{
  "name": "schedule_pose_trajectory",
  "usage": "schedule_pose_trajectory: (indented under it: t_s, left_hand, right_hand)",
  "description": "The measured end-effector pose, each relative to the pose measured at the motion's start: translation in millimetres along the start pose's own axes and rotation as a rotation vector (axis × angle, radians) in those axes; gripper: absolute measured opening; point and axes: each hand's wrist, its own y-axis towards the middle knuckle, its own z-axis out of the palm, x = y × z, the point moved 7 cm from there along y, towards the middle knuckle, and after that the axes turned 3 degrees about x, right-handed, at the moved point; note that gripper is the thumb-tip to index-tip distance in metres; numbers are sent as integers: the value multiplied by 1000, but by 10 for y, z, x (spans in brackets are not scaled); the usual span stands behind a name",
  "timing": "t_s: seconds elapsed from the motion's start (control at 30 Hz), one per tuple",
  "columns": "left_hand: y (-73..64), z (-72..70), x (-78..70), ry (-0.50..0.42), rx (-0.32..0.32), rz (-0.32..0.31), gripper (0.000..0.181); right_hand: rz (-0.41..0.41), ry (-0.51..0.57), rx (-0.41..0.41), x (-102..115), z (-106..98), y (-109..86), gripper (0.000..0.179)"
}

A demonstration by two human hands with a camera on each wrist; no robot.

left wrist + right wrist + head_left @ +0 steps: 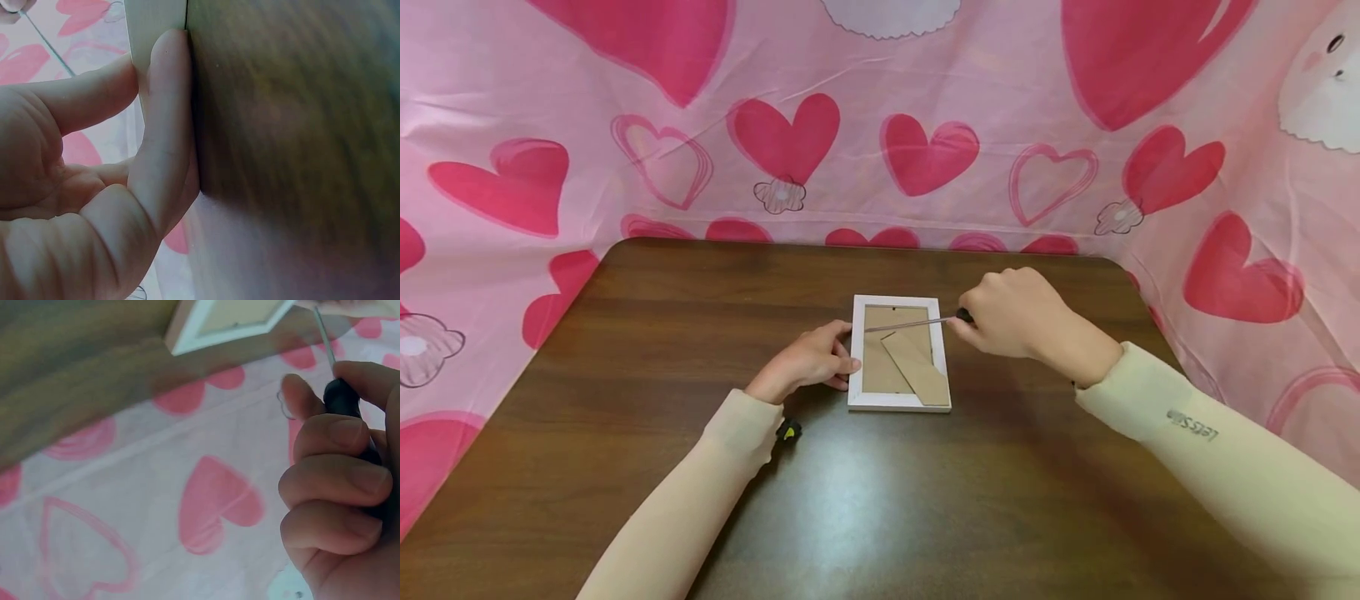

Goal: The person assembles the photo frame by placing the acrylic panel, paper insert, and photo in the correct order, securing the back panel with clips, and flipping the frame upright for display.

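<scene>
A white picture frame (857,346) lies back up on the table, its brown backing board (880,367) and slanted stand flap (919,373) showing. At its left side my left hand (808,357) holds the frame, thumb over the rim and fingers along the outer edge; the left wrist view shows the fingers against the frame's side (159,19). My right hand (1018,312) grips a screwdriver by its dark handle (342,399), fingers curled round it. The thin metal shaft (910,324) reaches across the backing, its tip by the left inner edge of the rim.
The dark wooden table (700,292) spreads around the frame. A pink cloth (857,83) with hearts hangs behind and at the sides. A small black and yellow object (789,431) sits by the left sleeve cuff.
</scene>
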Motion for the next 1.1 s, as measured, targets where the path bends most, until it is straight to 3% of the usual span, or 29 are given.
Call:
schedule_pose_trajectory:
  t_s: [0.23, 0.53, 0.8, 1.1]
  left_hand:
    - [7, 11, 4, -28, 3, 22, 73]
    - [21, 38, -13, -37, 8, 27, 73]
    - [25, 26, -17, -16, 5, 18, 73]
    - [20, 19, 14, -30, -3, 21, 72]
  right_hand:
    - [-65, -101, -11, 152, -139, 199, 49]
    - [-58, -150, 48, 199, -165, 286, 54]
    - [-60, -221, 34, 289, -247, 360, 51]
    - [17, -326, 208, 582, -474, 661, 24]
